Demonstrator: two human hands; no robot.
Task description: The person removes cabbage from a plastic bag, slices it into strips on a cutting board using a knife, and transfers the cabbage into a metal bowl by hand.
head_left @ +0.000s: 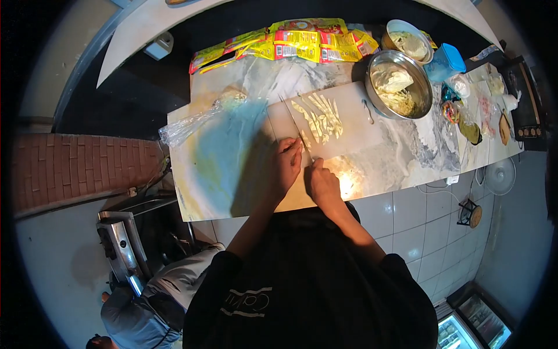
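Observation:
My right hand [324,183] is wrapped round the handle of a knife. The thin knife blade [292,119] points away from me across a pale cutting board [363,125]. Close to the blade's left side, my left hand [289,163] has its fingers pinched together over the board; what lies under the fingertips is too small to make out. Several pale yellow strips [319,119], which look like cut dough, lie in a loose row right of the blade. A small spoon-like utensil [368,110] rests on the board's right part.
A steel bowl [428,96] with pale dough stands at the board's right, another bowl [392,26] behind it. Yellow-red packets [296,46] line the back. Crumpled plastic wrap [189,125] lies left. A blue container [444,63] stands right. Another person [139,317] is behind, lower left.

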